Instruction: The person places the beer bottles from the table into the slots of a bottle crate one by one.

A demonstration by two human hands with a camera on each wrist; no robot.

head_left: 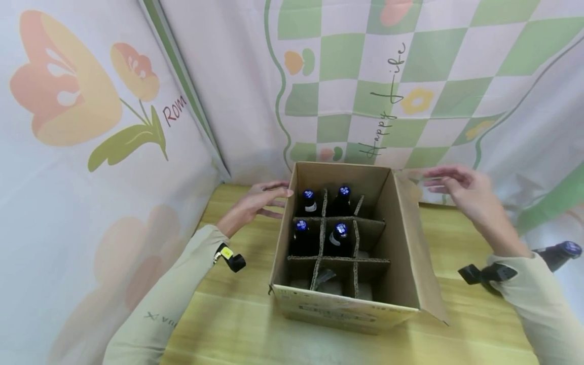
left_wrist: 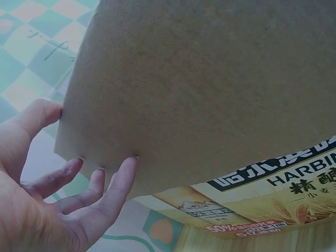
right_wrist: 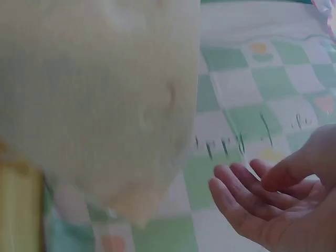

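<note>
A cardboard carton (head_left: 347, 304) with raised top edges stands on the table, split by cardboard dividers (head_left: 356, 219). Several dark bottles (head_left: 341, 241) with blue caps stand in its left and middle compartments toward the back. My left hand (head_left: 262, 200) is at the carton's left edge. In the left wrist view its fingertips touch the brown flap (left_wrist: 199, 94), with the thumb at the flap's edge. My right hand (head_left: 465, 190), fingers loosely bent and holding nothing, hovers beside the back end of the right flap (head_left: 420, 253). This flap slants outward.
A dark bottle (head_left: 558, 253) with a blue cap is partly hidden behind the right sleeve (head_left: 538, 304). The wooden table (head_left: 232, 314) meets a patterned curtain (head_left: 246, 101) behind and on the left. A small greyish scrap (head_left: 326, 276) sits in a front compartment.
</note>
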